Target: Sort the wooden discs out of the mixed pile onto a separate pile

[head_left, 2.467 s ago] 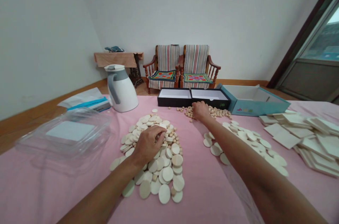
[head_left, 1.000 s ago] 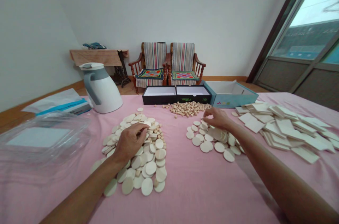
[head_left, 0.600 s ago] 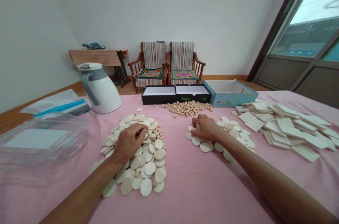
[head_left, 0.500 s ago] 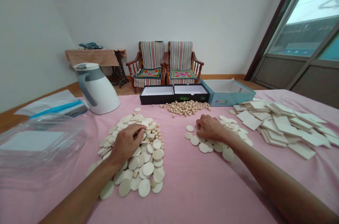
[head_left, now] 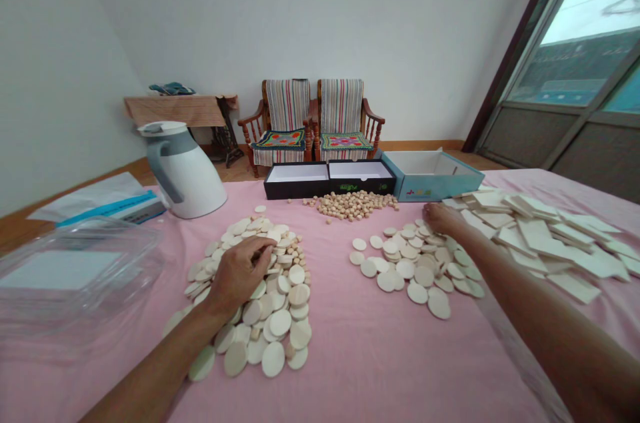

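Note:
My left hand (head_left: 243, 269) rests over a heap of pale round wooden discs (head_left: 280, 321), its fingers bent and thumb and fingertips close together. Whatever they pinch is hidden. Small wooden cubes (head_left: 296, 253) lie along that heap's right side. My right hand (head_left: 441, 217) is at the far edge of a second, looser spread of wooden discs (head_left: 405, 268), beside the square wooden tiles (head_left: 545, 233). Its fingers point away and are mostly hidden, so their grip does not show.
Behind the discs lie many small wooden cubes (head_left: 355, 204), in front of a black open box (head_left: 295, 190) and a light-blue open box (head_left: 440, 184). At left stand a white jug (head_left: 195, 176) and a clear plastic container (head_left: 135, 256). A pink cloth (head_left: 340, 356) covers the table.
My right hand has moved right and away from me, off the middle of the looser discs to their far edge, uncovering them. The left hand stays nearly still.

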The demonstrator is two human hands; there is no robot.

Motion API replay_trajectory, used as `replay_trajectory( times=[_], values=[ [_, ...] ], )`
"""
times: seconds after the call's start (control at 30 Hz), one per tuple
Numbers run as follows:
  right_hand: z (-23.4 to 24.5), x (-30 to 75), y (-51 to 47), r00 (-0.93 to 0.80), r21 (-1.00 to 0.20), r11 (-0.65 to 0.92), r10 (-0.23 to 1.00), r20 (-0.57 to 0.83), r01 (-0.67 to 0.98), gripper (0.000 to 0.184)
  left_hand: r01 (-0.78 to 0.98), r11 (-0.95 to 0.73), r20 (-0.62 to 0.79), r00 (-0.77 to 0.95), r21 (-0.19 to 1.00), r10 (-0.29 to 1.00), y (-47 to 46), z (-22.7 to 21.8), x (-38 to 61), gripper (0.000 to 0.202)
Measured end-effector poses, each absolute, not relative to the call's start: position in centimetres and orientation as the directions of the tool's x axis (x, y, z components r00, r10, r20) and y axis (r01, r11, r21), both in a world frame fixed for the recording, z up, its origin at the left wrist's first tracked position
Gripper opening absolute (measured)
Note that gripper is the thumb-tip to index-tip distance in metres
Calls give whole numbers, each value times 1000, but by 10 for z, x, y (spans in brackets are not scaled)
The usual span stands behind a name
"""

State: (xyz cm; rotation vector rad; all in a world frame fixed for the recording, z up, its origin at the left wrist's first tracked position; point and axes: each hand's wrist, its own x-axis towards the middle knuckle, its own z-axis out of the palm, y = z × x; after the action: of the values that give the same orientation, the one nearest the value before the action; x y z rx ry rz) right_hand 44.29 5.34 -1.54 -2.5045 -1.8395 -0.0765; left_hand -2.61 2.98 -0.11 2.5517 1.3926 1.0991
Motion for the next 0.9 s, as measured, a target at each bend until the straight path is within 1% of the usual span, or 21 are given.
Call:
replay_trajectory(
  times=[0.1,0.17,0.27,0.37,0.43,0.5,0.57,0.67,0.73,0.77,0.83,0.9],
  values=[
    [-18,439,50,204,6,-204,979,21,979,38,722,-599,564,350,347,748,29,-1,-26,21],
    [-16,437,46,169,3,-169,986,12,986,42,719,-600,562,351,351,749,29,0,-25,21],
    [-9,440,42,228,18,-229,973,45,973,42,716,-602,561,352,354,749,29,1,-24,20],
    [-6,449,40,309,102,-322,943,123,941,38,713,-602,562,350,360,750,29,0,-24,20],
    [-8,455,41,292,192,-311,949,121,931,35,712,-602,562,348,362,750,30,-2,-25,20],
    [-12,460,44,250,258,-262,965,79,930,31,712,-603,561,351,361,750,30,-3,-26,19],
    [-15,464,46,228,275,-234,972,56,932,28,713,-602,558,353,360,751,31,-5,-27,19],
    [-14,466,47,193,281,-206,979,73,937,26,712,-604,554,358,359,751,31,-5,-27,20],
    [-9,467,46,178,255,-197,979,97,947,26,714,-599,548,356,363,757,31,-4,-27,20],
    [-5,466,45,179,223,-198,978,104,955,27,715,-595,544,354,366,760,31,-4,-27,21],
    [4,465,42,171,110,-181,981,88,977,32,715,-592,539,352,373,765,31,-4,-26,21],
    [10,461,40,128,-34,-127,990,55,991,31,713,-591,539,350,377,766,31,-4,-26,21]
  ],
)
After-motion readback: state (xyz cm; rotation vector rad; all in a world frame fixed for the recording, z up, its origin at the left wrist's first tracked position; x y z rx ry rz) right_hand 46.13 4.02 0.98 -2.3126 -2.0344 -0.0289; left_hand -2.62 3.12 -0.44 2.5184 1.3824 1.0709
